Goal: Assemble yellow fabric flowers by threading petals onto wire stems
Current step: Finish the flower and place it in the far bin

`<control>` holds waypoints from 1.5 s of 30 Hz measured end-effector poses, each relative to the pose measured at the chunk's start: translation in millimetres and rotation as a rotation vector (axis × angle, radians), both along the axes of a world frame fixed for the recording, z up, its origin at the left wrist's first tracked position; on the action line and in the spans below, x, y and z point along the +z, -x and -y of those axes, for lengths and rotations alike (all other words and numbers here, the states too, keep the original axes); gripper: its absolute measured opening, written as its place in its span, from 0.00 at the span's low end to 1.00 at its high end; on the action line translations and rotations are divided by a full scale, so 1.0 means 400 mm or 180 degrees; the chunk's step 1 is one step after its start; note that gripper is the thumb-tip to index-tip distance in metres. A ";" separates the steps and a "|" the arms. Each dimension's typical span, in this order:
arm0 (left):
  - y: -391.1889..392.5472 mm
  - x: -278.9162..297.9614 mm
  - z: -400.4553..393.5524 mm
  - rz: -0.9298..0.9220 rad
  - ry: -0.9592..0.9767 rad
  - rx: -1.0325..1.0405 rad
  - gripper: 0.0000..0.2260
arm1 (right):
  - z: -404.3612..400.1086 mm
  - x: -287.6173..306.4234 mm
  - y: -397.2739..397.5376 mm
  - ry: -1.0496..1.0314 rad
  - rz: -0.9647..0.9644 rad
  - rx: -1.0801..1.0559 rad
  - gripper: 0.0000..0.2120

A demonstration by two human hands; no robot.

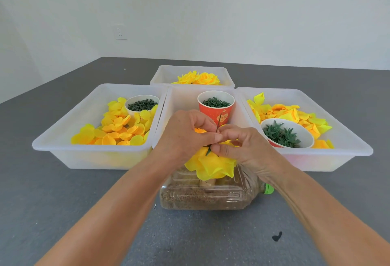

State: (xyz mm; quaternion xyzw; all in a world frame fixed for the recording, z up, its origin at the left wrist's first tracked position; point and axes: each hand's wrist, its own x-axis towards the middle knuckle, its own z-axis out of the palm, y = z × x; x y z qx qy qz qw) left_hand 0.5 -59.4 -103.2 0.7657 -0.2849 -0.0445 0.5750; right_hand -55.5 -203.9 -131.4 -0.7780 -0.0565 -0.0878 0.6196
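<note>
Left tray (63,139) holds loose yellow petals (114,127). At centre, left hand (185,135) and right hand (242,145) both pinch the thin wire stem (219,123) above a yellow flower (211,165), over a plastic bottle (206,196). Right tray (337,130) holds a cup of green calyxes (281,136).

Two bare forearms reach in from the bottom edge — no sleeves, watch, bracelets or gloves visible. The left hand (185,132) and right hand (244,149) are also bare, with short, unpainted nails and no rings. Tendons and veins stand out on the right hand and wrist.
</note>
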 end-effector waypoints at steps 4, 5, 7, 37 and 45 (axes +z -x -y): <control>-0.005 -0.001 0.002 -0.0005 -0.0031 -0.0015 0.08 | -0.006 -0.007 -0.001 0.0054 0.0150 -0.0100 0.05; -0.006 -0.001 0.002 0.0004 -0.0054 -0.0006 0.08 | -0.008 -0.008 0.000 0.0057 0.0159 -0.0122 0.05; -0.003 0.001 0.003 0.0015 -0.0100 0.0025 0.09 | -0.011 -0.008 0.005 0.0199 0.0206 -0.0188 0.05; -0.008 0.007 0.005 -0.0126 -0.0179 0.0175 0.07 | -0.116 -0.060 0.009 0.0438 0.0724 -0.2109 0.10; 0.004 0.015 0.003 -0.0422 -0.0094 0.0097 0.03 | -0.134 -0.011 0.025 0.1227 0.0502 -0.2572 0.10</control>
